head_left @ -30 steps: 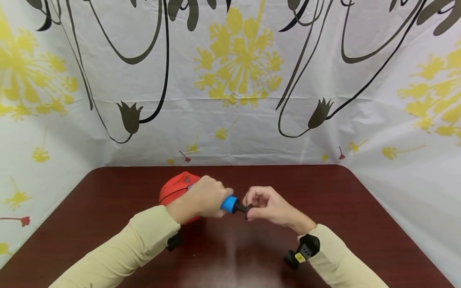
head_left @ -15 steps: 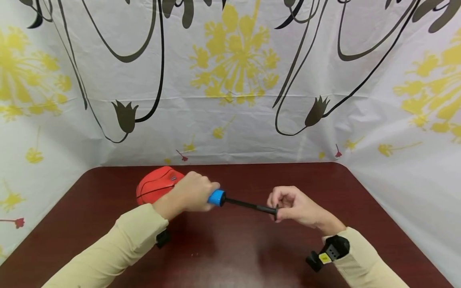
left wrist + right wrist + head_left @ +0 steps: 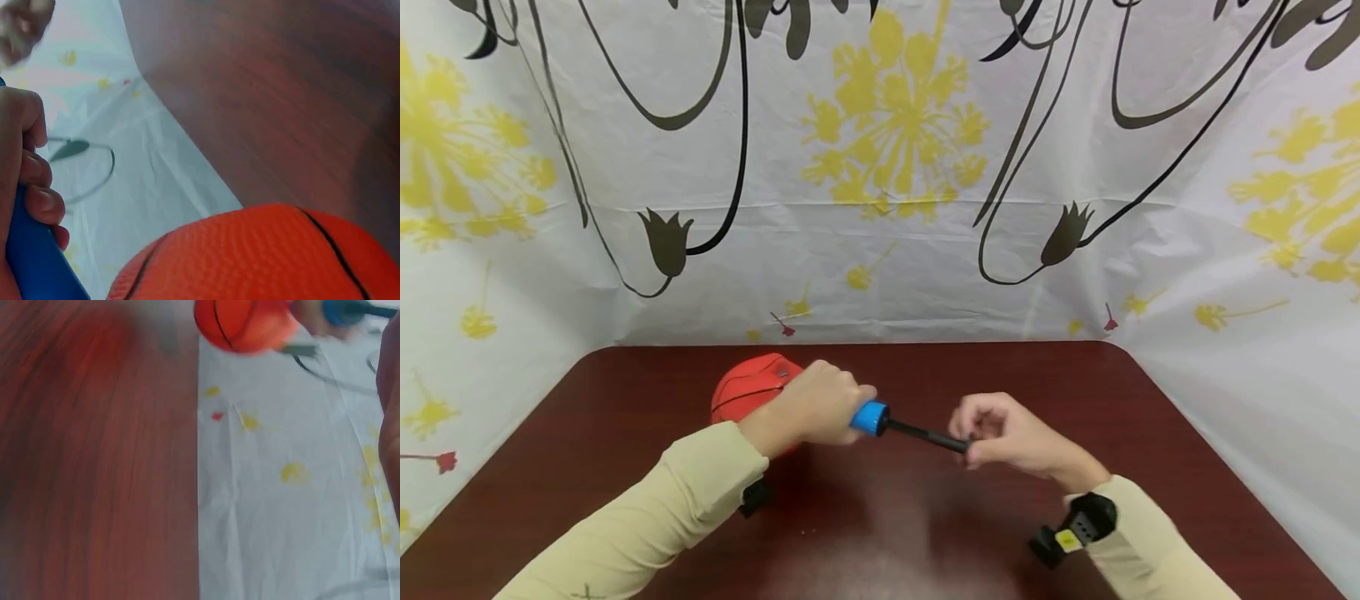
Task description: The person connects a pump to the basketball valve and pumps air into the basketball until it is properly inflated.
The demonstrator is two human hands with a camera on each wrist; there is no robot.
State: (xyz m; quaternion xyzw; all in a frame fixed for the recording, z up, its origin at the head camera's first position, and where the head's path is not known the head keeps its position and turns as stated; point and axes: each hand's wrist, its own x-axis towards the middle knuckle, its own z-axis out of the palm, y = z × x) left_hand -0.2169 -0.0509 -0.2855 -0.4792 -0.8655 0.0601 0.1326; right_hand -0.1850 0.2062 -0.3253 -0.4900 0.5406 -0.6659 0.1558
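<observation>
L hand (image 3: 820,407): just L of ctr in head view, fingers wrapped round blue tube (image 3: 870,418), back of hand facing cam.
Blue tube: in L hand's fist; one end pokes out on R side of the fist, rest hidden in head view. L wrist view has it lower L, running off bottom edge.
Black rod (image 3: 925,435): sticks out of tube's R end, slopes slightly down twd frame R, spans gap btwn both hands.
R hand (image 3: 1011,437): R of ctr, thumb + fingers pinching rod's far end; exact grip blurred.
Red ball (image 3: 748,387): L of ctr, behind L hand + wrist, partly hidden; dk seam lines. Can't tell if tube touches it. Bottom of L wrist view, top ctr of R wrist view.
Worktop (image 3: 880,533): dk red-brown, lower half of frame, under both hands.
Sheet (image 3: 880,275): white w/ yellow + dk floral print, upper half, behind worktop.
</observation>
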